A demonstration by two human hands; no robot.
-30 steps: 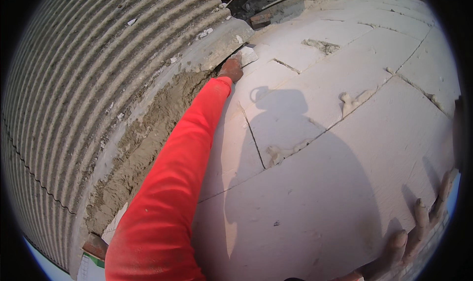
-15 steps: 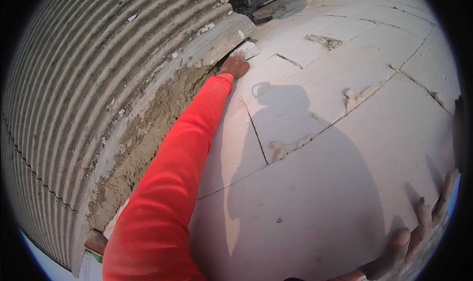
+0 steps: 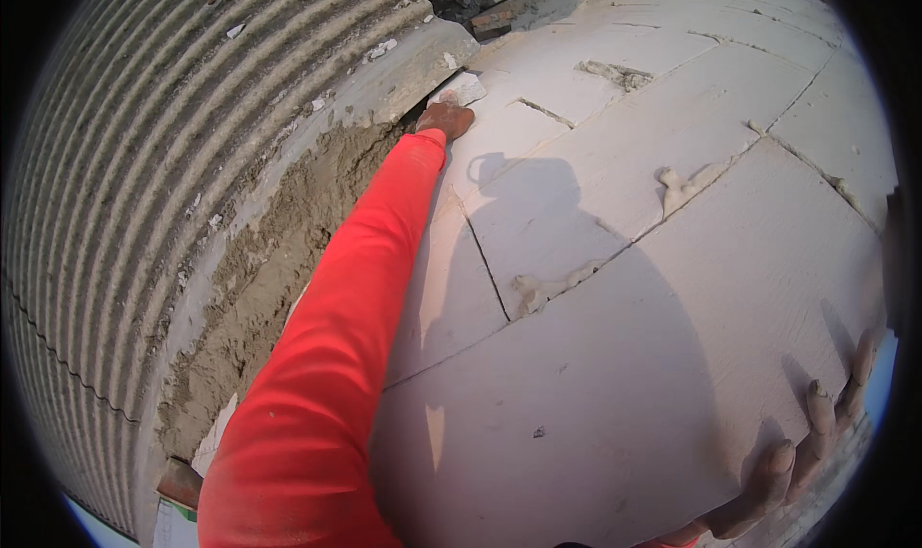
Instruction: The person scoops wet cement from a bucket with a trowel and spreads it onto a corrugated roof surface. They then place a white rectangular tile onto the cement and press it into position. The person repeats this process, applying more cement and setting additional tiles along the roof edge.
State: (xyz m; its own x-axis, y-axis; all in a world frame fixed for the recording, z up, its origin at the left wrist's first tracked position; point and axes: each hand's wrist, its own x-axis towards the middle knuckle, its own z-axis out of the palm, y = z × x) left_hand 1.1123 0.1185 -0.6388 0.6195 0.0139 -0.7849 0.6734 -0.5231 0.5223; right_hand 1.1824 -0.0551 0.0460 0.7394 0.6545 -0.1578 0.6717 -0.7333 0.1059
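My left arm, in a red sleeve, reaches up along the wall's edge. At its end my left hand (image 3: 445, 121) is closed round a broken white block piece (image 3: 463, 89) in the dark gap between the wall and the corrugated sheet. Most of the fingers are hidden behind the back of the hand. Rough grey mortar (image 3: 288, 236) fills the strip just left of the forearm. At the lower right my right hand (image 3: 778, 476) rests on the white block wall (image 3: 576, 394), its fingers stretched out and apart, holding nothing.
Grey corrugated sheeting (image 3: 173, 164) runs along the left, with mortar crumbs on it. Dried mortar lumps (image 3: 687, 185) stick out of the block joints. Brick rubble (image 3: 495, 20) lies beyond the far end. A reddish-brown piece (image 3: 180, 483) shows at the lower left.
The view has shifted slightly, so the wall and left hand sit a little further left and higher. The left hand stays on the block piece; the right hand keeps its place on the wall.
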